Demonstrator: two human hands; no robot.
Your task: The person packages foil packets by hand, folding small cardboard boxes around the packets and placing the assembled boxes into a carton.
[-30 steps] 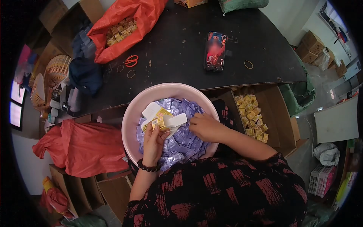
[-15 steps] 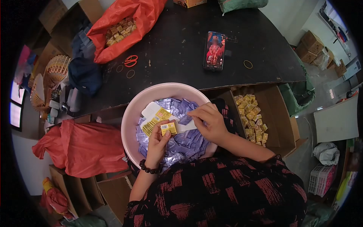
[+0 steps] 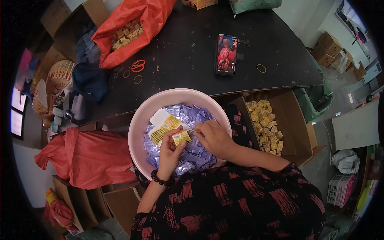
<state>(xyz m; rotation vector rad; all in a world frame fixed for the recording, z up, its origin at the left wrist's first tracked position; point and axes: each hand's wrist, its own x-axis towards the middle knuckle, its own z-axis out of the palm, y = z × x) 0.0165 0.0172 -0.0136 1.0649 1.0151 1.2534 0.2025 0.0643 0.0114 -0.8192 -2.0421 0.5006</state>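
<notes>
My left hand [image 3: 171, 152] is closed round a small yellow box [image 3: 182, 138], held over a pink basin [image 3: 134, 132]. Fingers and thumb of my right hand [image 3: 214, 138] are pinched together at the right end of that box. The purple sachet they held earlier is now mostly hidden; only a pale sliver shows by the fingertips. Below both hands, many shiny purple sachets [image 3: 190, 167] fill the basin. On top of them, behind my left hand, lies a stack of flat yellow and white cartons [image 3: 162, 125].
A cardboard box [image 3: 294, 134] of small yellow boxes [image 3: 264, 124] stands right of the basin. On the black table [image 3: 184, 52] are a phone [image 3: 226, 55], orange scissors [image 3: 138, 65], rubber bands [image 3: 261, 68] and a red bag [image 3: 154, 24] of small boxes. Another red bag [image 3: 92, 156] is at left.
My right hand has moved left and slightly down, bringing its pinched fingers to the yellow box. In my left hand the box has tilted and shifted a little right.
</notes>
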